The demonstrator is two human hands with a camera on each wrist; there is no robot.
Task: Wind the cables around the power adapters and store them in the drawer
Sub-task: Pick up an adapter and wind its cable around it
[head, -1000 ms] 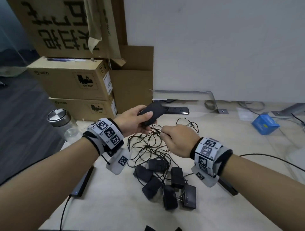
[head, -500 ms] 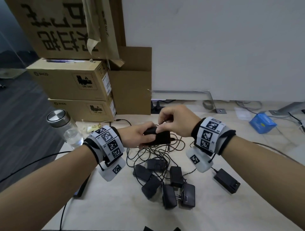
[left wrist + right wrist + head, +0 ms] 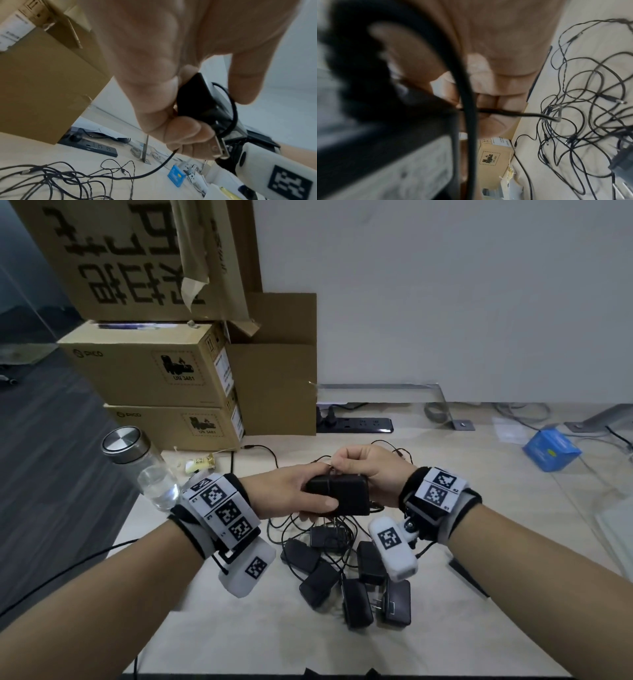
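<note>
My left hand comes in from the left of the head view, just below the middle, fingers and thumb curled round the black adapter and gripping its left end. The adapter's long axis lies level, running left to right across the frame, held up off the desk. In the left wrist view its metal prongs stick out past my fingertips, and one loop of cable already passes round the body.

Just right of centre, my right hand sits above and behind the adapter's right end, fingers curled tight and pinching the cable at the adapter's upper edge — so the winding hand is the nearer one. I judge the next turn has to go across the short way, over the top and down the near face.

The slack trails down to the tangle of cables on the desk. Below, at lower centre, the other adapters lie in a heap — unwound. I see no drawer.
</note>
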